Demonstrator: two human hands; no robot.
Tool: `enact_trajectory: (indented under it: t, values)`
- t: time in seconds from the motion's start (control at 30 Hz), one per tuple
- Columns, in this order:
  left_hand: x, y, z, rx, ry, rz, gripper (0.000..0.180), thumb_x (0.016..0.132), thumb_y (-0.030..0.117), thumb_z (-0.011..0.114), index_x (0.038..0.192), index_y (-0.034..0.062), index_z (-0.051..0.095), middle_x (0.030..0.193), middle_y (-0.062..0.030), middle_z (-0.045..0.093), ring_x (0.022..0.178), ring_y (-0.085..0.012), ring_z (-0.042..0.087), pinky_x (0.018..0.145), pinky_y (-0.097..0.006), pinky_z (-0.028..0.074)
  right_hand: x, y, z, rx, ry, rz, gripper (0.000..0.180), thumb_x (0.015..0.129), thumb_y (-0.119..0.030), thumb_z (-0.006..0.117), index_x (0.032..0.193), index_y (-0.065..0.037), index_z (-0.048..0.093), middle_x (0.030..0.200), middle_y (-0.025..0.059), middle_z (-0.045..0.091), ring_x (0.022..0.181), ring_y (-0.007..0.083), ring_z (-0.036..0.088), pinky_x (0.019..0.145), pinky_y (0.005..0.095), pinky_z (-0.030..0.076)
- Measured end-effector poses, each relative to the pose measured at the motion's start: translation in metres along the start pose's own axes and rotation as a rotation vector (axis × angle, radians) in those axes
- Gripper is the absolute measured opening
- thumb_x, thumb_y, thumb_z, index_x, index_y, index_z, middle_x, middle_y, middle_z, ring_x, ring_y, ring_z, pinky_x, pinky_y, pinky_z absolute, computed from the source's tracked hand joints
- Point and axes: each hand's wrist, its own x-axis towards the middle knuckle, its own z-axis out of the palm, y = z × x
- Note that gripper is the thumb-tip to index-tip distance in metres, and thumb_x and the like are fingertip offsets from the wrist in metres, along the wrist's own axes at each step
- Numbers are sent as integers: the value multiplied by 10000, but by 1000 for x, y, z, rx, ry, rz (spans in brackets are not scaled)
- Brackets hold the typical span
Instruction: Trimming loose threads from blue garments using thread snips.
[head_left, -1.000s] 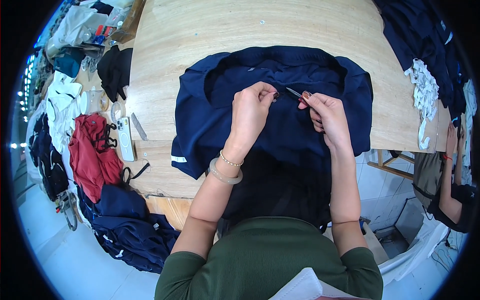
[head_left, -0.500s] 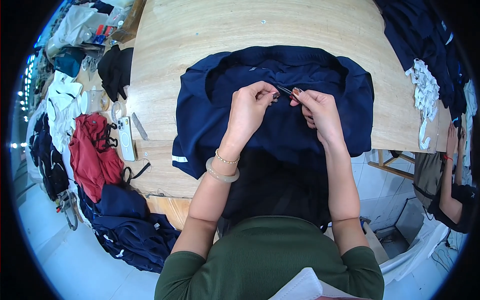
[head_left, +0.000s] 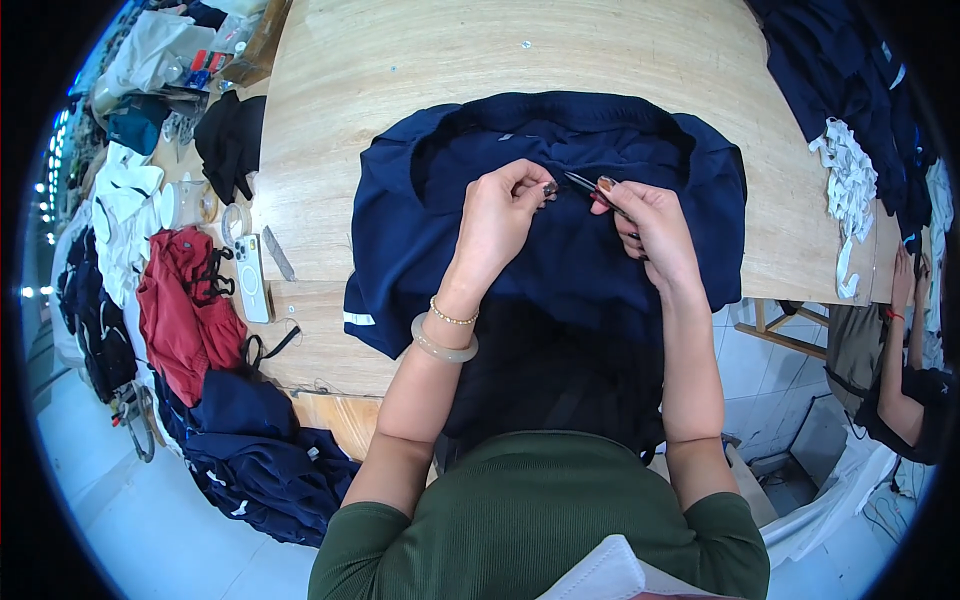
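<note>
Snips mostly hidden in right hand.

— Is the scene well lit?
— Yes, bright and even from above; the wooden table shows soft shadows and no glare.
— Any distortion?
— Strong fisheye bending toward a black rim. A row of small lights glows at the far left. The centre is sharp, the edges softer.

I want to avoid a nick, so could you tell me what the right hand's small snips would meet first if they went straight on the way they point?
The right hand aims the snips leftward at the left hand fingertips, probably met first; depth is unclear.
</note>
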Motion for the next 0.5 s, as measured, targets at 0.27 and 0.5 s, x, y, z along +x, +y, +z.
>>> enact_trajectory:
  t: [0.27,0.5]
  values:
    - [1,-4,1,-47,10,14,86,863,-15,597,905,-52,662,740,-94,687,682,-115,649,649,-238,497,0,7,0,-25,-8,57,284,938,-271,608,817,-24,676,522,-72,412,416,2,293,388,180,178]
    - [-2,4,-1,8,-27,-32,71,883,-8,606,894,-49,663,751,-26,653,704,-58,580,645,-192,455,3,8,5,-2,18,7,331,924,-303,635,777,-10,679,504,-72,396,418,7,284,396,195,172]
